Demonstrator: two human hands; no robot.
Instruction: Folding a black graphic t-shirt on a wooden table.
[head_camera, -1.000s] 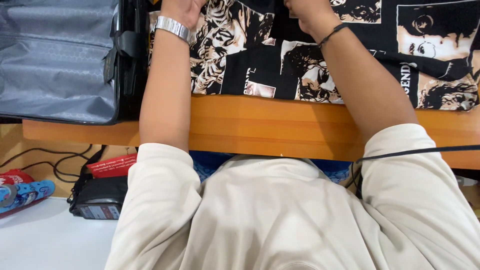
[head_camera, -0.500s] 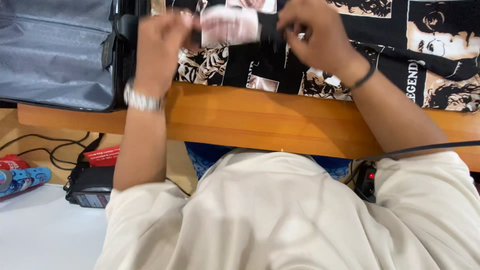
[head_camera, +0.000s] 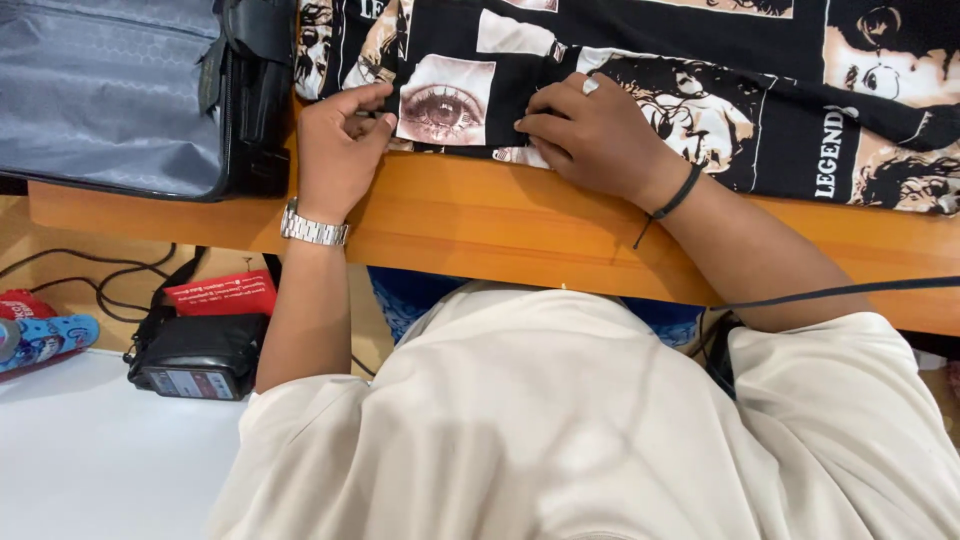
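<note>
A grey suitcase lid (head_camera: 110, 90) lies open on the left end of the orange wooden tabletop (head_camera: 500, 235). Below it sit a black device (head_camera: 195, 365), a red packet (head_camera: 222, 295), dark cables (head_camera: 70, 275) and a white surface (head_camera: 90, 460).

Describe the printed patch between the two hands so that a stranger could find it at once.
Start at the wooden table, where a black shirt with tan face prints lies spread. Go to its near edge, between the left hand and the right hand. The patch there is a pale rectangle showing one large eye, while the prints around it show whole faces.
</note>
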